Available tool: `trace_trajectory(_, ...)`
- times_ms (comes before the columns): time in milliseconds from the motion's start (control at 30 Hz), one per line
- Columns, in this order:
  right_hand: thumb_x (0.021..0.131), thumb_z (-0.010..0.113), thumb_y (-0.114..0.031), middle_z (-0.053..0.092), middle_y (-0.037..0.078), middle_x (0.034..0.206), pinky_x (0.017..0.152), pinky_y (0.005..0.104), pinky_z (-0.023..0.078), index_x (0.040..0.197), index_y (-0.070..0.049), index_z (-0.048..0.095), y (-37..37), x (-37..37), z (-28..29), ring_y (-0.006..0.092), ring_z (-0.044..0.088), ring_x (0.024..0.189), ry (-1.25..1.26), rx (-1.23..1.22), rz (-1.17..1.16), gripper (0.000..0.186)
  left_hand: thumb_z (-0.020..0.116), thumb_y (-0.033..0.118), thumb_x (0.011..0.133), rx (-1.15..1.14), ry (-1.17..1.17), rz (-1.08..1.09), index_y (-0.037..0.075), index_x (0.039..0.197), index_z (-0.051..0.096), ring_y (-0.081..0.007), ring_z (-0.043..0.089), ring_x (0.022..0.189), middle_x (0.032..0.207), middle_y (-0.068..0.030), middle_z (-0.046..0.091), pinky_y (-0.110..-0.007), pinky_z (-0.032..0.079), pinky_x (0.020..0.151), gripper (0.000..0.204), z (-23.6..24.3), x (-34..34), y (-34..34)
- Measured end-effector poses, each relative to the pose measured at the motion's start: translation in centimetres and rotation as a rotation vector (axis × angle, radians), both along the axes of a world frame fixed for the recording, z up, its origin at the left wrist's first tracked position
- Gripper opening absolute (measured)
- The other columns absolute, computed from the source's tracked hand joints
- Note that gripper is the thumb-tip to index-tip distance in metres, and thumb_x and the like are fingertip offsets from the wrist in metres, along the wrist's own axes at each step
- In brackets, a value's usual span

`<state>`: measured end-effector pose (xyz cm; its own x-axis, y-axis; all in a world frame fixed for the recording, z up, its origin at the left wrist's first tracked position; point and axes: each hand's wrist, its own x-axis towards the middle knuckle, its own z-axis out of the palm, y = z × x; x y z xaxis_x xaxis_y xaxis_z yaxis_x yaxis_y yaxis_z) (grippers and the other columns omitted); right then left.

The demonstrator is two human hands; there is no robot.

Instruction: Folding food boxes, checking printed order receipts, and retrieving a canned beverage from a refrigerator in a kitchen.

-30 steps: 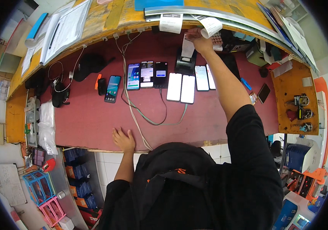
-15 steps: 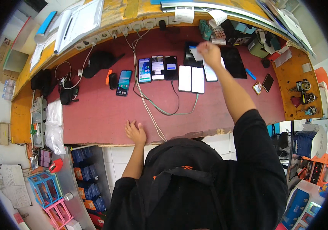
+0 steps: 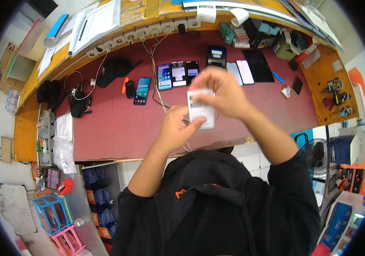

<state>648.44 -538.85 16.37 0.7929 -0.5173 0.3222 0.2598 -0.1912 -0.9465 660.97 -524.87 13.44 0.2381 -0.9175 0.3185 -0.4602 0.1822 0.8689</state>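
Note:
Both hands meet over the front middle of the table. Between them is a white printed slip [image 3: 203, 117] with dark marks near its top. My left hand [image 3: 176, 130] is closed on its lower left, thumb across the front. My right hand [image 3: 223, 91] pinches its upper part, fingers bent over the top. Whether a phone lies behind the slip, I cannot tell. A short bit of green cable shows by my left fingers. Left of the hands lie a phone with a teal screen [image 3: 142, 91], a blue-screened phone [image 3: 164, 77] and a phone with a pale screen [image 3: 178, 74].
Beyond my right hand stand a small black printer [image 3: 216, 55] and a white-screened phone [image 3: 245, 71]. A black flat panel [image 3: 258, 66] lies farther right. White cables [image 3: 152, 53] run from the sockets [image 3: 153, 30]. A black cap [image 3: 115, 70] rests at the back left.
My right hand has come back from near the printer, bringing the white slip. My left hand has lifted off the table's front and closed on the slip too.

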Motion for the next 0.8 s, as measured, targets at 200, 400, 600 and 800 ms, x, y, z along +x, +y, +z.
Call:
trace_trajectory(200,0.079,0.072,-0.001,0.063,0.009,0.096,0.078,0.0265,0.056,0.109,0.0,0.057,-0.1,-2.2,11.6,0.0128,0.064,0.088,-0.176,-0.351,-0.145,0.034,0.068,0.01,0.075,-0.03,0.016,-0.364,0.004,0.09,0.069,-0.0244,0.062,0.07,0.082,-0.0096,0.069,-0.033,0.038,0.074,0.016,7.3,-1.2,3.1)
trace_trajectory(400,0.076,0.074,0.002,0.066,0.013,0.089,0.075,0.024,0.055,0.099,0.001,0.055,0.4,-3.2,14.4,0.0133,0.066,0.082,-0.502,-0.36,-0.079,0.03,0.068,0.007,0.069,-0.004,0.054,-0.545,0.005,0.089,0.068,-0.0243,0.062,0.078,0.089,-0.0087,0.069,-0.033,0.036,0.075,0.02,9.4,-2.9,5.5)
trace_trajectory(600,0.076,0.074,0.002,0.067,0.013,0.087,0.074,0.0238,0.056,0.099,0.001,0.055,-0.5,-3.1,14.3,0.012,0.066,0.08,-0.567,-0.439,-0.091,0.029,0.068,0.007,0.071,-0.013,0.054,-0.69,0.006,0.088,0.068,-0.024,0.064,0.083,0.087,-0.0069,0.069,-0.034,0.038,0.083,0.017,9.9,-2.7,6.0)
trace_trajectory(800,0.077,0.073,0.002,0.067,0.013,0.086,0.072,0.0236,0.057,0.098,0.001,0.056,-0.2,-3.7,15.3,0.0121,0.066,0.079,-0.506,-0.544,-0.199,0.027,0.068,0.008,0.074,-0.024,0.116,-0.695,0.003,0.088,0.067,-0.0255,0.065,0.081,0.086,-0.0095,0.069,-0.035,0.04,0.086,0.015,9.7,-2.7,6.3)
